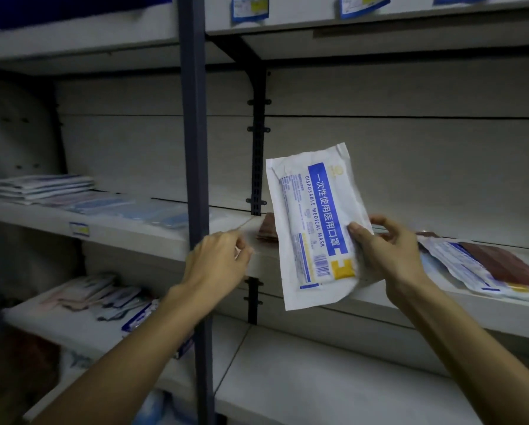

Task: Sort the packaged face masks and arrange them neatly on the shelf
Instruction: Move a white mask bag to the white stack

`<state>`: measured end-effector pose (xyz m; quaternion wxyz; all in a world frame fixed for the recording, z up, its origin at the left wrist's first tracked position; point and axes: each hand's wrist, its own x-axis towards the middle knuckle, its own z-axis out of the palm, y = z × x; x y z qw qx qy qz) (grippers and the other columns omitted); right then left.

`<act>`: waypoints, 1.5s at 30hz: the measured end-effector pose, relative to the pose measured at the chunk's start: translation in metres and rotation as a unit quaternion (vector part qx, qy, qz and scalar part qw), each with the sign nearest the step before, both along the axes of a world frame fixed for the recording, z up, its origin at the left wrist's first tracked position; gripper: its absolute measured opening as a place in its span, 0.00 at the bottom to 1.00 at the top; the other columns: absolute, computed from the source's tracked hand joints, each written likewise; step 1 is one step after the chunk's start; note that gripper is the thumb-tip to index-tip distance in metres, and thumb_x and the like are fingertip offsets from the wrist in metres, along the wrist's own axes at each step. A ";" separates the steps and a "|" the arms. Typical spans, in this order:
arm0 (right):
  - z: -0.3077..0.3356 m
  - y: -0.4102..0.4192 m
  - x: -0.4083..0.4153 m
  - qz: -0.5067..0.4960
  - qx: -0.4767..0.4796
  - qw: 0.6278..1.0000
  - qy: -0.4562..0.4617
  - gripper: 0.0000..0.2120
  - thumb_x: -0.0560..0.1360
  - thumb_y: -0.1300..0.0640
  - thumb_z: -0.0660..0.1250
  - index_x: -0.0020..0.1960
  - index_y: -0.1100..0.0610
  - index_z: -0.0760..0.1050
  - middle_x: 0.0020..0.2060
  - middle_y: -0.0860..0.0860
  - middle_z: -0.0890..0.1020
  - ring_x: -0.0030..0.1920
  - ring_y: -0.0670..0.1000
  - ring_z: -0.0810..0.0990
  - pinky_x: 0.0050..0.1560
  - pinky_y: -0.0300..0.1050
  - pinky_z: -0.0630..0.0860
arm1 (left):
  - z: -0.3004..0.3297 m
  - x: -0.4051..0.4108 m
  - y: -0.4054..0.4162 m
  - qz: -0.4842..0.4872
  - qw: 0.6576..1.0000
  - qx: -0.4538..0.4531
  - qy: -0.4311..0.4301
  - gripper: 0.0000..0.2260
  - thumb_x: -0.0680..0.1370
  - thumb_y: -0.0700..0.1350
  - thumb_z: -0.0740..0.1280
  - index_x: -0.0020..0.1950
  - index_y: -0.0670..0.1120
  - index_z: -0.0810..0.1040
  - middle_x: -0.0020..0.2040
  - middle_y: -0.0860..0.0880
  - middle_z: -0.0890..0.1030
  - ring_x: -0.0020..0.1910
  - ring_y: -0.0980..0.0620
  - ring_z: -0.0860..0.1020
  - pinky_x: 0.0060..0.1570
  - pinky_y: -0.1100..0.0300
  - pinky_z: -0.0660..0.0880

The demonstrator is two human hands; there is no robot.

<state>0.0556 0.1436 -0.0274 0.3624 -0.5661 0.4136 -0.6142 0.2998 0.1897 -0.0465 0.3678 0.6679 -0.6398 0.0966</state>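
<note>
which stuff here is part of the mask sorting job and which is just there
Job: white mask packet held in right hand; left hand; stacked packets; brown packets; shelf.
Just there: price tag; dark post.

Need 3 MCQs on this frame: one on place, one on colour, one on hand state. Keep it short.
1. Where do the brown packs lie?
A. on the middle shelf, behind the held pack
B. on the top shelf
C. in the left hand

2. What colour is the big band on the held pack?
A. red
B. blue
C. green

3. What is the right hand doing?
A. hanging idle
B. pressing flat on the shelf
C. gripping the pack at its edge

Key:
1 A: they show on the shelf just left of the pack's edge.
2 B: a blue band with white print runs along the pack.
3 C: the thumb lies on the pack's front, the fingers curl behind it; the left hand holds nothing.
</note>
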 end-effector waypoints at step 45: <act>0.004 -0.002 0.539 0.139 0.035 0.989 0.037 0.10 0.75 0.55 0.71 0.51 0.56 0.72 0.40 0.49 0.83 0.31 0.46 0.84 0.26 0.40 0.77 | -0.027 0.516 0.073 0.170 0.982 0.061 0.057 0.09 0.77 0.55 0.65 0.47 0.51 0.79 0.42 0.54 0.80 0.45 0.51 0.79 0.47 0.51 0.78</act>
